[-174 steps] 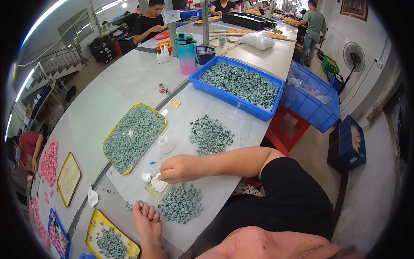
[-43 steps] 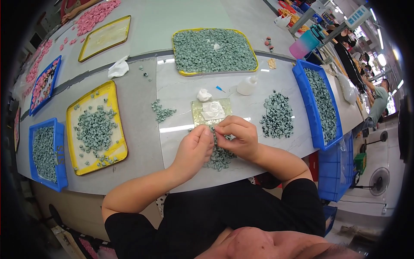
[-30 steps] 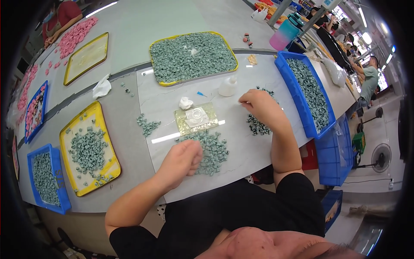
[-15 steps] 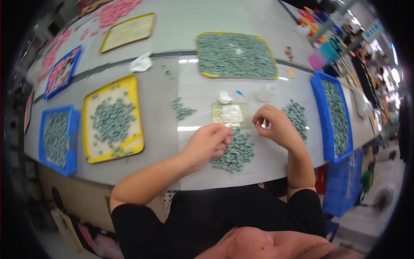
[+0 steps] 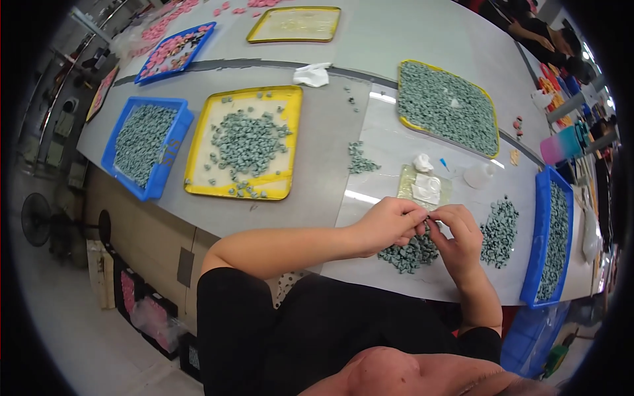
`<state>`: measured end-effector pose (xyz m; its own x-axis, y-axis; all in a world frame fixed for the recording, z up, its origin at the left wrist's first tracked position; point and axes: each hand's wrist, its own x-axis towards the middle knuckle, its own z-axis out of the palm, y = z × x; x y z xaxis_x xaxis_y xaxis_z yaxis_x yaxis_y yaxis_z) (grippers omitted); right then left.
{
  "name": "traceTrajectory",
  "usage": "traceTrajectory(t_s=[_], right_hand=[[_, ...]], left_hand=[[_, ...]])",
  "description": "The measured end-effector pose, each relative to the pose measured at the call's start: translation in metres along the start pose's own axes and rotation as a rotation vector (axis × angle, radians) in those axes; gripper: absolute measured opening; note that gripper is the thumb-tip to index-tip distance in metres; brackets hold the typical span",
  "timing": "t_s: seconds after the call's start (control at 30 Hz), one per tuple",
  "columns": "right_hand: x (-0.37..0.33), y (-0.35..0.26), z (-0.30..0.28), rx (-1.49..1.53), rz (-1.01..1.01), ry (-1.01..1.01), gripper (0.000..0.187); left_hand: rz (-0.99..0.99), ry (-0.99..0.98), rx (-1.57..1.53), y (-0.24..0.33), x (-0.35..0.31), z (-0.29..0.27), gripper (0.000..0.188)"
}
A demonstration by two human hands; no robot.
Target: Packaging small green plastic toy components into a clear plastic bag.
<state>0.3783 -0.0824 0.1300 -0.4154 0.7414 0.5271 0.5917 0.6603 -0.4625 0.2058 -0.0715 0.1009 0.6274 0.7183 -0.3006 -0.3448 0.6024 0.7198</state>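
Observation:
My left hand (image 5: 391, 228) and my right hand (image 5: 458, 239) meet at the fingertips, both pinched together. A tiny dark bit shows between them, too small to name for certain. Under the hands lies a pile of small grey-green pieces (image 5: 411, 256), partly covered by them. Just beyond is a yellowish clear pad (image 5: 408, 178) with a folded white sheet (image 5: 426, 189) on it. A crumpled white tissue (image 5: 422, 162) sits at the pad's far edge. To its right are a small blue tip (image 5: 444, 164) and a translucent white bottle (image 5: 478, 175).
More grey-green pieces form a right pile (image 5: 500, 232) and a small left cluster (image 5: 361, 160). Yellow-rimmed trays (image 5: 296, 142) (image 5: 400, 99) and blue bins (image 5: 173, 142) (image 5: 533, 254) hold similar pieces. A white cloth (image 5: 312, 74) and a blue tray of pink pieces (image 5: 150, 78) lie farther off.
My hands, apart half a second ago, have come together over the near pile, fingertips meeting. The whole view has swung left, so the table's things appear farther right.

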Motion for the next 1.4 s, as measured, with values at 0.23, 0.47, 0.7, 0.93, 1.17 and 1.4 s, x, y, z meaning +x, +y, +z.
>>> traceTrajectory(t_s=[0.23,0.47,0.7,0.93,1.17,1.4], right_hand=[[-0.002,-0.004,0.001,-0.172,-0.132,-0.001,0.028],[-0.005,0.014,-0.001,-0.031,-0.028,0.008,0.028],[-0.013,0.026,-0.009,-0.130,-0.170,-0.031,0.032],[-0.012,0.060,-0.012,-0.330,-0.187,-0.004,0.040],[-0.011,0.068,-0.005,-0.421,-0.211,-0.057,0.042],[-0.008,0.062,-0.003,-0.433,-0.224,-0.070,0.043]], left_hand=[[0.015,-0.043,-0.035,-0.005,0.003,0.002,0.025],[0.032,0.047,0.179,-0.008,0.007,0.002,0.023],[0.016,0.069,0.037,-0.010,0.015,0.004,0.020],[-0.004,0.116,-0.141,-0.006,0.019,0.004,0.022],[0.056,0.143,-0.105,-0.006,0.021,-0.006,0.021],[0.000,0.167,-0.150,-0.001,0.019,-0.008,0.022]])
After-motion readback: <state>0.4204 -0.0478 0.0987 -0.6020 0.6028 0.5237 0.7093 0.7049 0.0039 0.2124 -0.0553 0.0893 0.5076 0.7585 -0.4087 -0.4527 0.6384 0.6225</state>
